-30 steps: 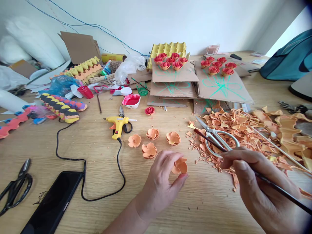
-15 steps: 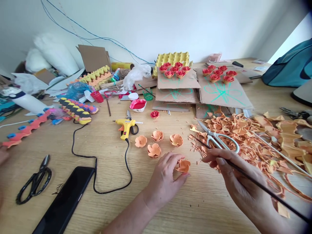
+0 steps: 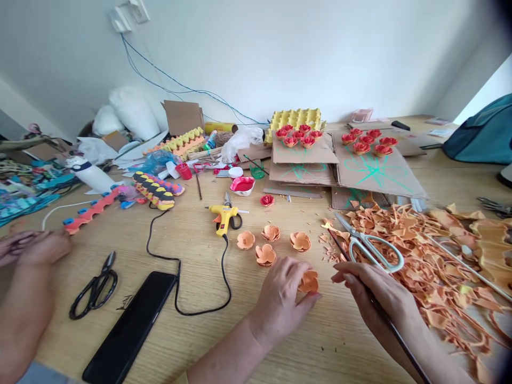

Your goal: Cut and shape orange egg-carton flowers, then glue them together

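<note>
Closer now — right hand (image 3: 380, 301) pinches brush (image 3: 338, 249); left hand (image 3: 282, 296) clasps flower (image 3: 310, 281).

Wooden table (image 3: 332, 344) bears paper flowers (image 3: 266, 255), glue gun (image 3: 224, 216), scissors (image 3: 348, 229), phone (image 3: 132, 325).

This is a craft workspace on a wooden table (image 3: 328, 341). A glue gun (image 3: 223, 216) lies near centre, with egg-carton scraps (image 3: 432, 250) heaped at three o'clock and painted cardboard sheets (image 3: 376, 170) at one o'clock.

Bare wooden tabletop (image 3: 332, 336) lies open at the near centre. Heaped orange cardboard scraps (image 3: 432, 250) and grey-handled scissors (image 3: 354, 241) crowd the right; a looping black cord (image 3: 230, 282) bars the left.
</note>
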Available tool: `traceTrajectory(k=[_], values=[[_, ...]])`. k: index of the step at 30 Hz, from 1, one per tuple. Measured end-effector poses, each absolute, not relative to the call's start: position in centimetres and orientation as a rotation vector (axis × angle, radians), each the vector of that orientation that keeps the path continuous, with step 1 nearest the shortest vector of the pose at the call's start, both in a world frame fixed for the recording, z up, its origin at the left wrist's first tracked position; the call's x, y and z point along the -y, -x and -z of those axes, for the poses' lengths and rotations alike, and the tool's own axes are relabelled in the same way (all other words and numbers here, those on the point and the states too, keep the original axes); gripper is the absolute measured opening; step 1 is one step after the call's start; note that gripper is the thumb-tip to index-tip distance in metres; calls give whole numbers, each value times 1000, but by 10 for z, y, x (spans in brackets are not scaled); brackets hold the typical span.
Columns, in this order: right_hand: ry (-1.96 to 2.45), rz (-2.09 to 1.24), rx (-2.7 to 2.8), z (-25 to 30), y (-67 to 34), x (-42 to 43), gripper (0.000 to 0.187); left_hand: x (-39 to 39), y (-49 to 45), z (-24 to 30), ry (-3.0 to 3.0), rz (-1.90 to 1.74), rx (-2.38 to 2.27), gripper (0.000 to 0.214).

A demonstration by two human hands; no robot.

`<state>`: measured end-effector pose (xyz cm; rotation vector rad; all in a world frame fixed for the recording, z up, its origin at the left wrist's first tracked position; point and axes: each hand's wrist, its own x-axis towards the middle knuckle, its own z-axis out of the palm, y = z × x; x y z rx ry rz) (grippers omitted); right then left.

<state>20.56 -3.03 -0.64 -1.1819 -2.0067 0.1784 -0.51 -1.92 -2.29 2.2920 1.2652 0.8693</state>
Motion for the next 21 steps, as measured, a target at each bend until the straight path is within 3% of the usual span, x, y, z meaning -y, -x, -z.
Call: traceTrajectory(k=[11,21], values=[[1259,41,2070,13,-226,19,19,18,6,23,-2379,-710,-1277,40],[1772,457,2160,19,-310,-9,36,16,8,21,-2443,-712,-1273,50]])
